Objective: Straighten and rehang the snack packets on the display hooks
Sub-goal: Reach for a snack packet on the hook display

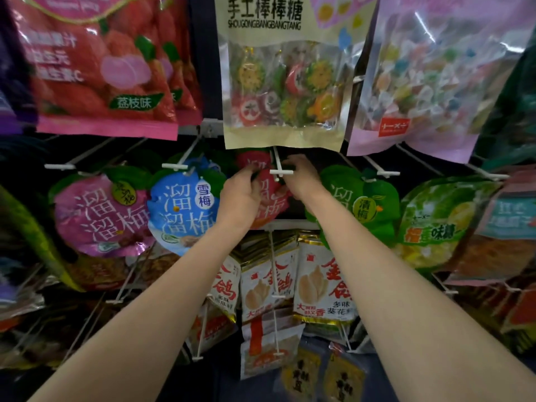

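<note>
A red round snack packet [268, 195] with white characters hangs at the middle of the rack, under a white display hook [280, 171]. My left hand [240, 195] grips the packet's left top edge. My right hand [300, 177] holds its right top edge just behind the hook's white end bar. The top of the packet is partly hidden by my fingers, so whether its hole sits on the hook is unclear.
A blue packet [185, 213] and a pink one [101, 216] hang to the left, green packets [362, 204] to the right. A lollipop bag [285, 74] hangs directly above the hook. Gold-and-white seed packets [322, 282] hang below. Several white hooks jut forward.
</note>
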A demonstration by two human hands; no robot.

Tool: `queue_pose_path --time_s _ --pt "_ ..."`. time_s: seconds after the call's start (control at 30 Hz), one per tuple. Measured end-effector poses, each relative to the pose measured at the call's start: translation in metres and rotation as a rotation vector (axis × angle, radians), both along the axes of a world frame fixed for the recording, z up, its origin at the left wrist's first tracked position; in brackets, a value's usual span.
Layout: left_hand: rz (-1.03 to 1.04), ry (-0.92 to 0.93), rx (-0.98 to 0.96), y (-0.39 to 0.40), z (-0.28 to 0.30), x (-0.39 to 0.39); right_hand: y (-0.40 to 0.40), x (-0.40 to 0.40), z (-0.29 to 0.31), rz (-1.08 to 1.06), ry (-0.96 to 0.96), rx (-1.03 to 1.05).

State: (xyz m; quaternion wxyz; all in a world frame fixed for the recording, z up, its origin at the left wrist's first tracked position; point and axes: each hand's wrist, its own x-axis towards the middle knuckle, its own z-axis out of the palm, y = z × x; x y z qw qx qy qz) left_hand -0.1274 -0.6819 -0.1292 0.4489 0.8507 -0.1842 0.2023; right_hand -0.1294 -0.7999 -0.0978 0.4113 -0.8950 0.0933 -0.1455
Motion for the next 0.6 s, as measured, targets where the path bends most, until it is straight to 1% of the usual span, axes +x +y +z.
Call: queue_pose_path --time_s 0.07,0.17,0.27,0.43,0.5,0.53,0.6 --pt "-0.028 0.068 -0.029 0.002 0.005 -0.005 -0.001 -0.006 -0.002 -0.045 -0.047 -0.019" --pt "-0.162 0.285 -0.172 0.008 0.010 -0.017 -0.004 -0.025 -0.001 -0.045 -0.093 -0.023" --pt "-0.221 0.382 -0.174 0.016 0.010 -0.028 -0.007 -0.047 -0.001 -0.044 -0.107 0.103" --pt "-0.239 0.507 -0.144 0.027 0.022 -0.037 -0.006 -0.064 -0.002 -0.065 -0.035 0.299" --pt "-0.197 0.508 -0.157 0.029 0.026 -0.034 -0.006 -0.065 0.000 -0.063 0.000 0.346" --pt "-0.162 0.478 -0.158 0.029 0.026 -0.033 -0.006 -0.065 0.001 -0.060 0.011 0.362" --pt "-0.077 0.368 -0.092 0.029 0.025 -0.034 -0.004 -0.065 0.001 -0.074 0.006 0.388"
